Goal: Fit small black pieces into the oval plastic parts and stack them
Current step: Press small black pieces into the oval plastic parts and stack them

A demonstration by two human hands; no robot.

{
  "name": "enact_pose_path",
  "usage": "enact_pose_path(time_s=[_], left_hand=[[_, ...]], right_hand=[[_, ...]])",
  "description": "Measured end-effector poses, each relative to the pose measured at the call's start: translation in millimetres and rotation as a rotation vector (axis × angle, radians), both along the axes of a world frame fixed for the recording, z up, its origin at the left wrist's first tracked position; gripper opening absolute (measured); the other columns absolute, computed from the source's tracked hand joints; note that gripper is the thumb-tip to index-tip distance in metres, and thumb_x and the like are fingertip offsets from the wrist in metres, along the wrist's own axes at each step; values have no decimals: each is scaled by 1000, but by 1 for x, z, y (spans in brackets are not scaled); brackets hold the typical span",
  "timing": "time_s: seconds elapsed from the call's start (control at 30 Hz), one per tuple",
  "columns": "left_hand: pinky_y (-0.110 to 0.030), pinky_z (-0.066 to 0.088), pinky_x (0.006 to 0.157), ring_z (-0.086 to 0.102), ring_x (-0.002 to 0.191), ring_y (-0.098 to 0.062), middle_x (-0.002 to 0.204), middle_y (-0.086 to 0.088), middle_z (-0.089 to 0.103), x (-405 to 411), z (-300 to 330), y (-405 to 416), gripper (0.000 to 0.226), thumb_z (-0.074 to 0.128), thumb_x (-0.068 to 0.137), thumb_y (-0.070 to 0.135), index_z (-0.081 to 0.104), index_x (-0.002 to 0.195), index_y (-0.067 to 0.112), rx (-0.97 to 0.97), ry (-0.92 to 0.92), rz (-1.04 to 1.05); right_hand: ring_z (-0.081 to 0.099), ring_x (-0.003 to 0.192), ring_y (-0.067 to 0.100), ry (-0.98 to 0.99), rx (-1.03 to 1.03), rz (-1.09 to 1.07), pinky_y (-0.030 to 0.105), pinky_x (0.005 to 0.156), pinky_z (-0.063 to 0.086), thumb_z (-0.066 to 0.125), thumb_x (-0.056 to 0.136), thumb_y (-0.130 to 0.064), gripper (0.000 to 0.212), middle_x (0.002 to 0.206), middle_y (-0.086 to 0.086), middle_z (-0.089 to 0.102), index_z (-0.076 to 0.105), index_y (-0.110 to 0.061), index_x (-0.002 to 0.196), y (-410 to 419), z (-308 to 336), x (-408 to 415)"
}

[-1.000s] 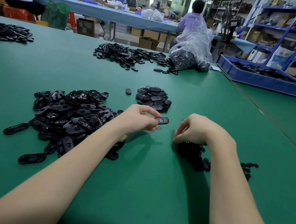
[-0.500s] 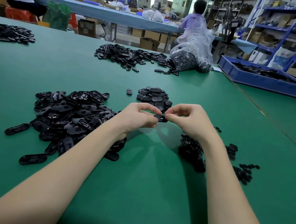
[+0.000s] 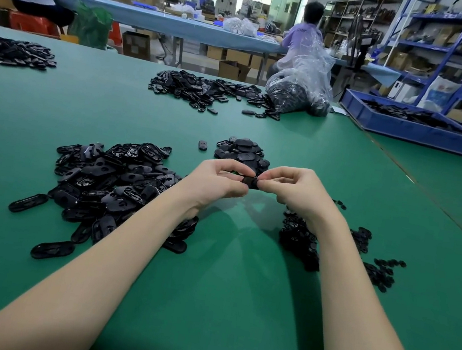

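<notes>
Both hands met mid-table: left hand [image 3: 216, 184] and right hand [image 3: 296, 190] pinched one oval plastic part [image 3: 250, 182] between fingertips, probably pressing a small black piece in; piece itself hidden. Loose matte ovals heaped left [image 3: 114, 184], tiny black pieces piled right [image 3: 303, 245], each likely within its own hand's reach. Finished stack [image 3: 242, 154] sat just beyond hands on green felt-like table [image 3: 221, 293]
</notes>
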State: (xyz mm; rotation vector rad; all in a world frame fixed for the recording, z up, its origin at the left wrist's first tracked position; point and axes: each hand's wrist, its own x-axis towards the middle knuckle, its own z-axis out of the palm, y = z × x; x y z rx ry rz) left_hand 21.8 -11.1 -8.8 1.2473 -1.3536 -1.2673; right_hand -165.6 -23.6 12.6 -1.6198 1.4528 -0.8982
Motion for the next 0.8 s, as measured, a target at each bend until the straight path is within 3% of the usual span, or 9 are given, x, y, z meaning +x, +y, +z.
enact_pose_path(time_s=[0.1, 0.27, 0.4, 0.53, 0.7, 0.8], left_hand=[[-14, 51, 75, 68, 78, -5, 96, -7, 74, -1, 1, 0, 29, 72, 83, -2, 76, 94, 24, -17, -1, -9], [-12, 51, 71, 70, 77, -4, 92, -3, 75, -1, 0, 0, 29, 72, 83, -3, 76, 94, 23, -12, 21, -18], [-17, 54, 80, 70, 86, -11, 100, -9, 74, -2, 1, 1, 29, 73, 82, -3, 76, 95, 23, -16, 28, -20], [-23, 54, 91, 68, 91, -14, 114, -19, 71, -1, 1, 2, 28, 73, 83, -3, 75, 95, 22, -18, 14, -25], [-12, 53, 75, 70, 81, 1, 100, -6, 71, -1, 1, 0, 28, 75, 81, -1, 76, 92, 25, -35, 8, 3], [-14, 54, 77, 71, 82, -2, 96, -3, 72, -1, 0, 0, 28, 76, 80, 0, 77, 90, 26, -29, 3, 14]], right_hand=[[37, 44, 1, -5, 6, -14, 17, 47, 32, 79, 85, -22, 3, 64, -10, 61, 79, -23, 82, 0, 0, 1], [36, 46, 4, -4, 16, -14, 20, 49, 32, 80, 83, -21, 6, 67, -4, 56, 80, -24, 79, 0, -1, -1], [35, 51, 8, -7, 18, -24, 27, 56, 30, 81, 83, -23, 6, 66, -5, 53, 80, -25, 77, 0, 0, -1], [35, 56, 11, -11, 34, -26, 21, 50, 30, 82, 81, -23, 6, 70, -1, 51, 79, -27, 76, 0, -1, 2], [40, 62, 13, -13, 66, -74, 23, 50, 29, 84, 76, -27, 8, 74, -1, 55, 77, -29, 74, -1, -1, 5], [41, 63, 12, -26, 103, -85, 21, 46, 29, 85, 75, -24, 9, 73, -2, 58, 78, -29, 71, -2, 0, 6]])
